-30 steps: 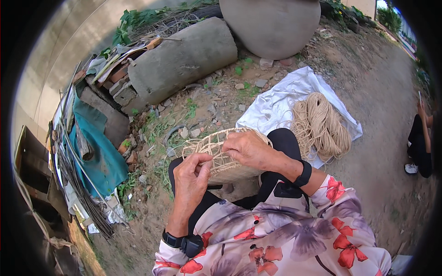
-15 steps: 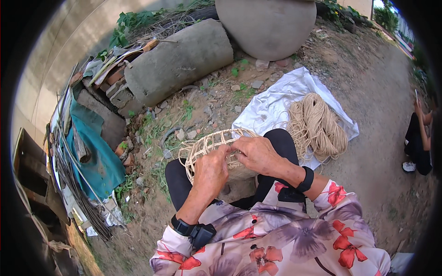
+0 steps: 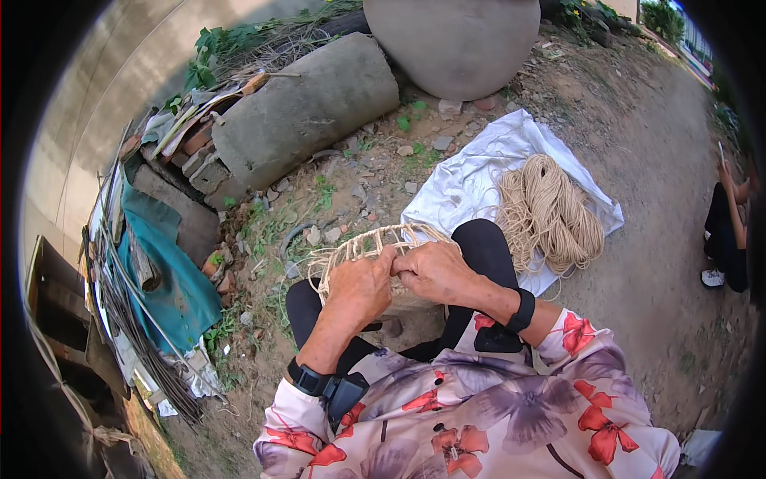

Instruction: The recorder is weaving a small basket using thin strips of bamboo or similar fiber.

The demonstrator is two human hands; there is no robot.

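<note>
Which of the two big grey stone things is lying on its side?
The long grey cylinder, left of the round boulder. It lies lengthwise on the dirt; the boulder is ball-shaped, with no long side.

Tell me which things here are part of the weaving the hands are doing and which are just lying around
In use:
left hand and right hand, both gripping the woven cord basket
hank of tan cord
white sheet under the hank

Lying about:
concrete cylinder
round boulder
teal tarp
bricks
</note>
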